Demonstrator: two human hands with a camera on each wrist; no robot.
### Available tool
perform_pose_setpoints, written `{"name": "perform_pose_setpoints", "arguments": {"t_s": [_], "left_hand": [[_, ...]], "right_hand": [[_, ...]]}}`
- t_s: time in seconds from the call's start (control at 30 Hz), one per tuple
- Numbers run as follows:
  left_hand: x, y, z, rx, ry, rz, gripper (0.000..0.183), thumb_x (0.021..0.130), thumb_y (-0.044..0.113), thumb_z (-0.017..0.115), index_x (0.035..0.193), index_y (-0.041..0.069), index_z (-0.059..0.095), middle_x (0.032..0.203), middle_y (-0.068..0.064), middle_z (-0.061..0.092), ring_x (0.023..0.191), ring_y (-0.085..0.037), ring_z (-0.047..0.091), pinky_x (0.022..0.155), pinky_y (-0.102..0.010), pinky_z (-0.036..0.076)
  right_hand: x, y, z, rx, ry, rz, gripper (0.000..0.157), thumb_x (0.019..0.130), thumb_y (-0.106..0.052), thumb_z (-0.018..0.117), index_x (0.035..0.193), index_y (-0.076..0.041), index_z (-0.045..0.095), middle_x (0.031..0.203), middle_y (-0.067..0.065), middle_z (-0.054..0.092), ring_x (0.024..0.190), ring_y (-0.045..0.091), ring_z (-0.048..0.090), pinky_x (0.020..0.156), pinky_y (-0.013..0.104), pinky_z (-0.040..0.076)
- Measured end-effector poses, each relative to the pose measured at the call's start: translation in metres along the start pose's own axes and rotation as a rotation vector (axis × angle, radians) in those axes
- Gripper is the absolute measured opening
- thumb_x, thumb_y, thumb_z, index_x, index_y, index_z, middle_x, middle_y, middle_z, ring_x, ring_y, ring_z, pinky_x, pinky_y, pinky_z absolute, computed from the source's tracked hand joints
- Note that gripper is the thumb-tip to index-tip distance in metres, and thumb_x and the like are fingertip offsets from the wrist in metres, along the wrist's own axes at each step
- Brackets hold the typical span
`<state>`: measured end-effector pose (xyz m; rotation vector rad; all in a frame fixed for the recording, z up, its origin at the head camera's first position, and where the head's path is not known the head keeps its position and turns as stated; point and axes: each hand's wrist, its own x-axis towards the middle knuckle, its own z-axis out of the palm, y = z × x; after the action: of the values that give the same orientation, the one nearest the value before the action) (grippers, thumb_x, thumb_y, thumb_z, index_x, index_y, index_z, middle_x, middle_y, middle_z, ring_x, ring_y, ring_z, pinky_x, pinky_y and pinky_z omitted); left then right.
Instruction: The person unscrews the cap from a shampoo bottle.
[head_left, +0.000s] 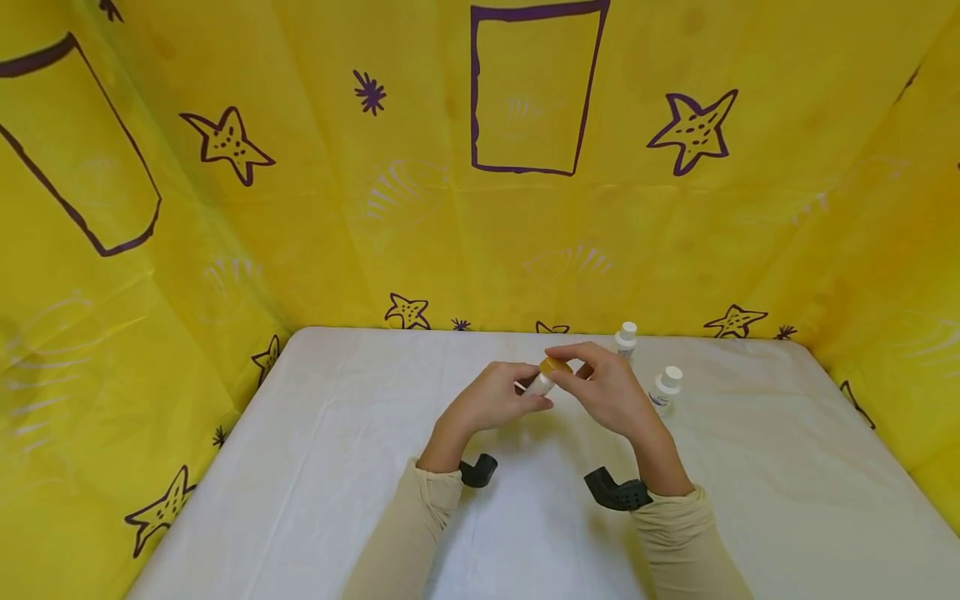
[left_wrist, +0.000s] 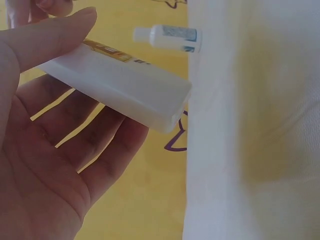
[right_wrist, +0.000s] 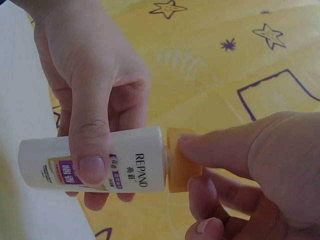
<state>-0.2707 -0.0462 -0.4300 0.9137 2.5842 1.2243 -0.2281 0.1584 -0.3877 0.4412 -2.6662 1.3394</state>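
Note:
A small white bottle (right_wrist: 42, 162), printed REPAND with a purple and gold label, lies nearly level in the right wrist view. My left hand (head_left: 489, 396) grips its body, thumb across the label and fingers behind. Between thumb and fingers, my right hand (head_left: 609, 390) pinches the orange cap (right_wrist: 181, 167) at the bottle's neck. A narrow strip of neck shows between cap and shoulder. In the head view the bottle is held tilted above the white table, its cap toward the upper right. The left wrist view shows its plain white base end (left_wrist: 162, 102).
Two more white bottles with white caps stand on the table (head_left: 337, 467) beyond and beside my right hand: one farther back (head_left: 627, 337), one nearer (head_left: 666, 390). Yellow sheets (head_left: 322, 250) with starfish drawings rise around the table's back and sides.

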Motion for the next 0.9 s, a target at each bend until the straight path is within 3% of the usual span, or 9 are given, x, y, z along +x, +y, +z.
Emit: {"name": "perform_pose_setpoints", "arguments": {"t_s": [0.13,0.2,0.3,0.4,0.53,0.67,0.8,0.9], "left_hand": [[0.0004,-0.0004,-0.0011,-0.013,-0.002,-0.005,0.020,0.093,0.031,0.074,0.104,0.014,0.071,0.091,0.003,0.071,0.081,-0.015,0.065,0.070,-0.024,0.053],[0.0001,-0.0007,-0.0015,-0.025,-0.003,-0.012,0.019,0.093,0.030,0.075,0.105,0.016,0.071,0.090,0.004,0.070,0.081,-0.015,0.065,0.071,-0.025,0.054],[0.0003,-0.0027,-0.0012,-0.030,-0.009,-0.013,0.018,0.093,0.031,0.075,0.105,0.019,0.072,0.087,0.004,0.068,0.080,-0.014,0.063,0.074,-0.025,0.054],[0.0008,-0.0045,0.0000,-0.026,-0.008,-0.005,0.017,0.093,0.033,0.075,0.105,0.022,0.072,0.085,0.005,0.067,0.077,-0.011,0.061,0.073,-0.025,0.054],[0.0021,-0.0041,0.0021,-0.027,-0.006,0.006,0.017,0.090,0.035,0.077,0.104,0.028,0.072,0.083,0.007,0.068,0.075,-0.010,0.060,0.066,-0.025,0.052],[0.0028,-0.0036,0.0034,-0.027,-0.010,0.016,0.014,0.089,0.036,0.078,0.100,0.031,0.071,0.081,0.007,0.067,0.073,-0.010,0.060,0.063,-0.024,0.050],[0.0016,-0.0009,0.0030,-0.039,-0.016,0.003,0.014,0.090,0.037,0.077,0.099,0.029,0.071,0.080,0.008,0.066,0.072,-0.012,0.060,0.062,-0.025,0.051],[-0.0003,0.0026,0.0011,-0.065,-0.026,-0.025,0.016,0.091,0.039,0.076,0.101,0.028,0.071,0.084,0.008,0.067,0.075,-0.013,0.063,0.065,-0.027,0.053]], "right_hand": [[0.0002,-0.0004,-0.0009,-0.007,-0.009,-0.038,0.031,0.095,-0.015,0.072,0.126,-0.017,0.072,0.126,0.006,0.072,0.077,0.018,0.063,0.063,0.026,0.050],[0.0007,-0.0004,-0.0014,-0.002,-0.021,-0.029,0.039,0.095,-0.016,0.072,0.134,-0.017,0.067,0.129,0.007,0.071,0.075,0.018,0.063,0.063,0.025,0.050],[0.0013,-0.0007,-0.0021,0.017,-0.040,0.032,0.058,0.095,-0.024,0.074,0.148,-0.016,0.053,0.136,0.012,0.066,0.074,0.020,0.061,0.064,0.028,0.050],[0.0019,-0.0007,-0.0021,0.013,-0.039,0.125,0.069,0.095,-0.039,0.072,0.153,-0.014,0.045,0.134,0.016,0.063,0.079,0.023,0.060,0.068,0.030,0.050],[0.0017,0.0006,-0.0022,-0.019,-0.018,0.211,0.064,0.097,-0.050,0.065,0.142,-0.007,0.052,0.122,0.015,0.063,0.096,0.027,0.060,0.078,0.031,0.049],[0.0013,0.0022,-0.0015,-0.020,-0.002,0.191,0.052,0.099,-0.045,0.065,0.132,-0.005,0.060,0.121,0.015,0.065,0.102,0.029,0.061,0.083,0.033,0.048],[0.0013,0.0036,-0.0004,0.008,0.003,0.160,0.044,0.099,-0.041,0.065,0.128,-0.007,0.064,0.127,0.011,0.067,0.099,0.026,0.060,0.084,0.033,0.048],[0.0010,0.0028,-0.0012,0.047,-0.004,0.146,0.042,0.099,-0.038,0.066,0.131,-0.011,0.063,0.131,0.009,0.066,0.086,0.023,0.058,0.076,0.031,0.047]]}}
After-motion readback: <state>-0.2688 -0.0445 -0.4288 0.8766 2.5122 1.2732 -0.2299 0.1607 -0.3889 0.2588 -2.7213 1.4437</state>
